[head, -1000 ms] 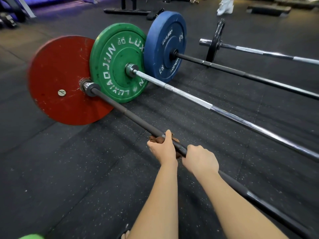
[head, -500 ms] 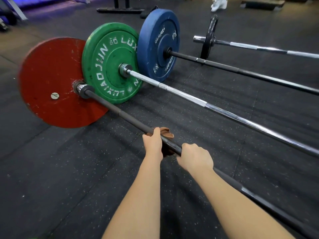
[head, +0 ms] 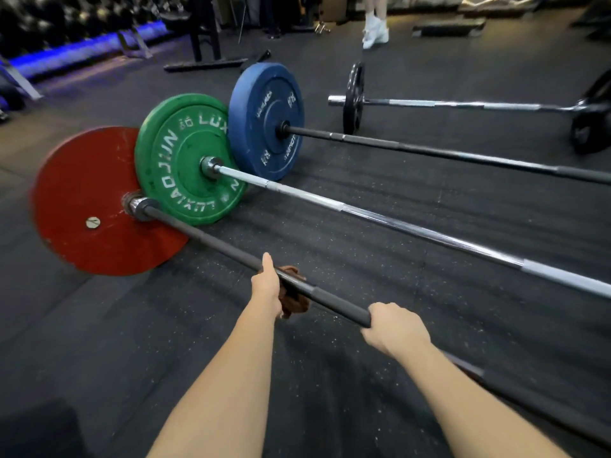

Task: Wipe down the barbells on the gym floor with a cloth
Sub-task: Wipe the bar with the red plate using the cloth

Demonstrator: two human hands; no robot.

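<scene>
Head view: left grip [head: 266, 285] is clasping a brown cloth [head: 296, 305] around the black barbell [head: 211, 241]; right grip [head: 393, 328] is clenching the same barbell.

Dark speckled rubber floor [head: 380, 246]; blue light strip [head: 82, 54] far left; black rack [head: 205, 38] beyond.

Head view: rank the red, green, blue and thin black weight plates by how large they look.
1. Red round plate
2. Green round plate
3. Blue round plate
4. Thin black plate, nearly edge-on
Each sits farther off than the last, so true sizes stay unsure.
</scene>
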